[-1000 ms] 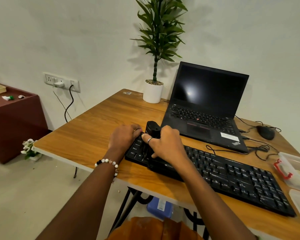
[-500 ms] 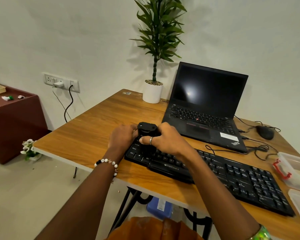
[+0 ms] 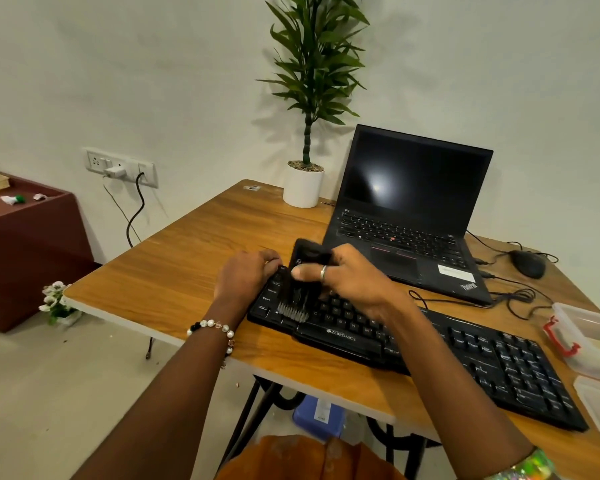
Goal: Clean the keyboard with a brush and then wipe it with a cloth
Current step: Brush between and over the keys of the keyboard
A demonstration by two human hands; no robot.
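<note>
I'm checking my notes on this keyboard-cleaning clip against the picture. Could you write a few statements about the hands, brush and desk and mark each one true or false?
1. The right hand grips the brush. True.
2. The brush bristles sit on the keyboard's number pad. False: they are on its left end.
3. The left hand rests on the keyboard's left end. True.
4. The laptop is closed. False: it is open, with a dark screen.
5. A mouse lies right of the laptop. True.
</note>
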